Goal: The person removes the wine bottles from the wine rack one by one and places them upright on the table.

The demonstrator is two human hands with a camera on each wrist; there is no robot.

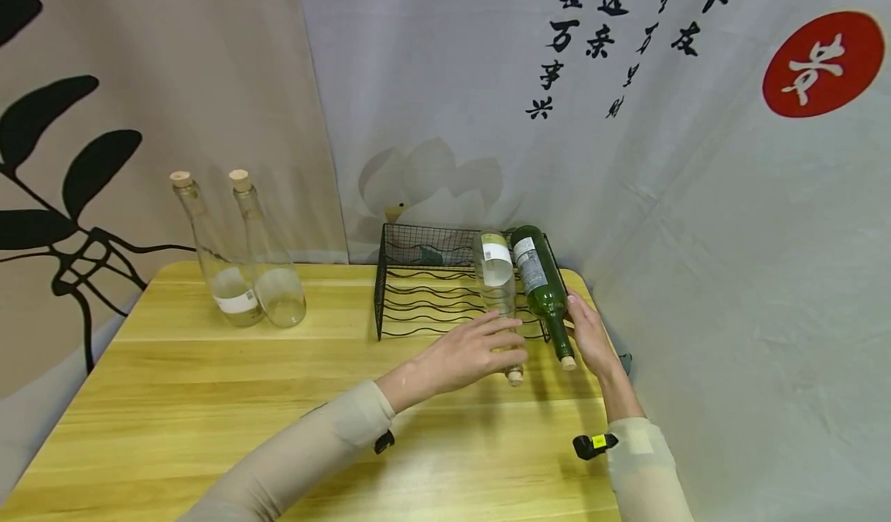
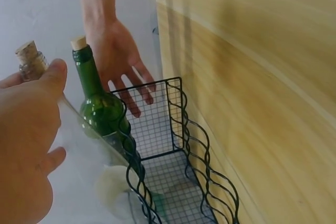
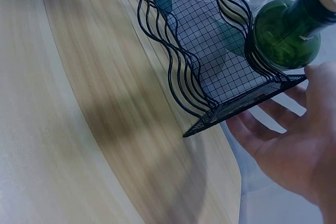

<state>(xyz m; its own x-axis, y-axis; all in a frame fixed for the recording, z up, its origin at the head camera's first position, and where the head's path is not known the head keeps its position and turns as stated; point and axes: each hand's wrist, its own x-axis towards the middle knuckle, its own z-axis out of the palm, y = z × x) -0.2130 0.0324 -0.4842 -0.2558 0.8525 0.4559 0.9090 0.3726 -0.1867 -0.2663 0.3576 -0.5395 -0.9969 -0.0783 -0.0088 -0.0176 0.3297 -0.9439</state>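
On the top of a black wire bottle rack (image 1: 431,247) lie two corked bottles, necks sloping toward the near side. My left hand (image 1: 476,352) holds the clear glass bottle (image 1: 497,276) by its neck, just below the cork, with the thumb (image 2: 54,74) on one side. Right beside it lies the green wine bottle (image 1: 541,278) with a pale label. My right hand (image 1: 590,335) is at the rack's right end, its straight fingers along the outside of the mesh end panel (image 3: 247,107) and its thumb close to the green bottle.
Two clear corked bottles, one (image 1: 232,286) and another (image 1: 280,290), stand upright at the table's back left. A printed cloth (image 1: 431,66) hangs behind the wooden table (image 1: 209,398) and along its right side, close to the rack.
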